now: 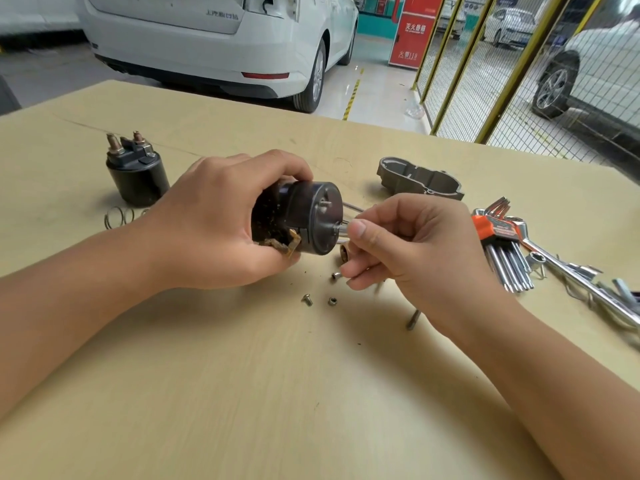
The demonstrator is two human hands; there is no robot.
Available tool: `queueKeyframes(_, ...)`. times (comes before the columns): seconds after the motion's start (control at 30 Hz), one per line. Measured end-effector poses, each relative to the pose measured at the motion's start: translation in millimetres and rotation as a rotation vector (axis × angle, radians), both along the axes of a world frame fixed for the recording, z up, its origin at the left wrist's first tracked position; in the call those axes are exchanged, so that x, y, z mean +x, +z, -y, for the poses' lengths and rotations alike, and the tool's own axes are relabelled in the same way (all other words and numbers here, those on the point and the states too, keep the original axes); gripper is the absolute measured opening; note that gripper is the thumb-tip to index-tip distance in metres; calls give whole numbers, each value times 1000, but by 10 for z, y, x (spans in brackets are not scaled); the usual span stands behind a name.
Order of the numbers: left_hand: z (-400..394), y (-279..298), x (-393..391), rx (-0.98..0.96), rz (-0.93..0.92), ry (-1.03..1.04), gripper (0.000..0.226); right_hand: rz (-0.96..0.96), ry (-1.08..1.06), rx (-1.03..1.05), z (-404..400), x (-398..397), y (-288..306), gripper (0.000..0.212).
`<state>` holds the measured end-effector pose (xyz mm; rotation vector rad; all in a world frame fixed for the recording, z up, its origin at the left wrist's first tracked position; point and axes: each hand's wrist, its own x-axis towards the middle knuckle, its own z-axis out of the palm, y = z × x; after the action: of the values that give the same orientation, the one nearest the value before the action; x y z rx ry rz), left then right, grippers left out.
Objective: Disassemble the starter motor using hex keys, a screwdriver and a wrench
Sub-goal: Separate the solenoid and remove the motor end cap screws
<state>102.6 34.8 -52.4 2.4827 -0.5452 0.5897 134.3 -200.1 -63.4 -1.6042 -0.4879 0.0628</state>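
Observation:
My left hand (pixel 214 216) grips the dark cylindrical motor body (pixel 301 220), lying on its side just above the table with its end cap facing right. My right hand (pixel 398 244) pinches a thin metal tool (pixel 343 230) against a screw on that end cap; a steel shank (pixel 414 320) shows below my wrist. A few loose screws (pixel 320 299) lie on the table under the motor. The black solenoid (pixel 136 171) stands upright at the left with a spring (pixel 119 216) beside it. The grey aluminium housing (pixel 419 180) lies behind my right hand.
An orange-holdered hex key set (pixel 502 244) and chrome wrenches (pixel 581 282) lie at the right on the pale wooden table (pixel 277 393). Beyond the far table edge stand a white car (pixel 221 43), a red cabinet (pixel 415 29) and a yellow mesh fence (pixel 485 64).

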Motion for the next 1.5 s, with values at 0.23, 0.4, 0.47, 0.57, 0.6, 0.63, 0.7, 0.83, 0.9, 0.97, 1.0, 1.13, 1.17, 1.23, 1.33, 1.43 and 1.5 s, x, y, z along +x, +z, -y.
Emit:
queueKeyframes(0.23, 7, 13, -10, -41, -7, -8, 62, 153, -7, -133, -17, -12, -3, 9)
queueKeyframes(0.4, -3, 10, 0, -56, -6, -19, 63, 299, -48, -217, -37, -14, -31, 13)
queueKeyframes(0.47, -13, 6, 7, -56, -14, -28, 63, 366, -68, -268, -23, -4, -30, 12)
queueKeyframes(0.57, -27, 0, 18, -65, -25, -47, 62, 492, -88, -350, -12, -7, -18, 9)
queueKeyframes(0.6, -30, -1, 21, -73, -26, -53, 62, 526, -93, -365, -11, -12, -16, 8)
queueKeyframes(0.63, -33, -2, 22, -82, -28, -57, 62, 549, -100, -374, -13, -17, -16, 6)
queueKeyframes(0.7, -36, 0, 23, -98, -28, -61, 63, 516, -111, -350, -25, -36, -8, 6)
queueKeyframes(0.83, -32, 6, 22, -123, -29, -69, 63, 162, -71, -269, -44, -97, 22, 14)
queueKeyframes(0.9, -31, 13, 17, -140, -33, -74, 63, 123, -73, -316, -44, -113, 51, 24)
queueKeyframes(0.97, -27, 19, 13, -158, -39, -77, 64, 122, -79, -391, -51, -123, 75, 36)
queueKeyframes(1.0, -24, 21, 12, -167, -42, -77, 64, 115, -74, -421, -55, -126, 83, 41)
queueKeyframes(1.13, -6, 16, 15, -192, -37, -70, 63, 135, -118, -478, -98, -130, 95, 47)
queueKeyframes(1.17, -2, 14, 14, -209, -37, -64, 64, 131, -127, -472, -101, -127, 102, 48)
queueKeyframes(1.23, 4, 12, 5, -248, -43, -49, 64, 73, -116, -426, -98, -121, 113, 51)
queueKeyframes(1.33, 16, 7, -3, -261, -44, -41, 65, -13, -100, -401, -93, -122, 122, 58)
queueKeyframes(1.43, 22, 9, -3, -274, -45, -30, 65, -45, -112, -416, -99, -112, 114, 62)
queueKeyframes(1.5, 32, 7, -4, -277, -52, -21, 65, -36, -121, -453, -106, -95, 120, 60)
